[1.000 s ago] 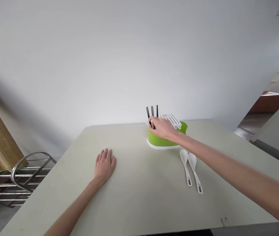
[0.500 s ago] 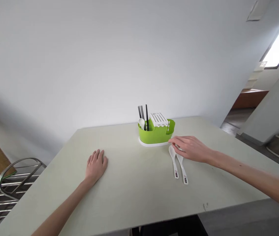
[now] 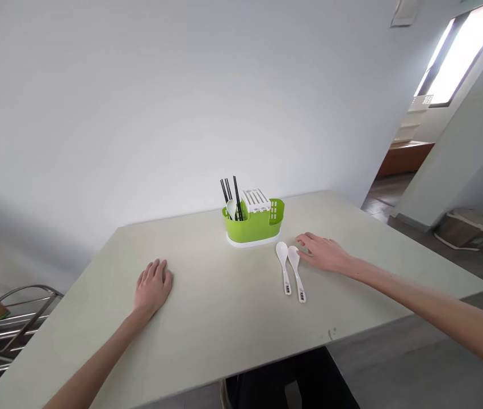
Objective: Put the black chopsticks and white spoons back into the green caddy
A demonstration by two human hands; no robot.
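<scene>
My left hand lies flat on the left part of the table with its fingers stretched forward, holding nothing. Two white spoons lie side by side on the table, handles toward me. Just right of them, my right hand is open, its fingers loosely bent and the thumb by the bowl of the right spoon; whether it touches cannot be told. Behind the spoons stands a green utensil holder on a white base. Black chopsticks and a white spoon stand in its left compartment. A white slotted rack sits over its middle.
The pale table meets a white wall at its far edge. A metal rack stands off the left side. To the right are a floor bin and a bright window.
My right hand has drawn back from over the spoons to their right side, leaving both bowls uncovered. The left hand stays on the table. The view has turned slightly right.
</scene>
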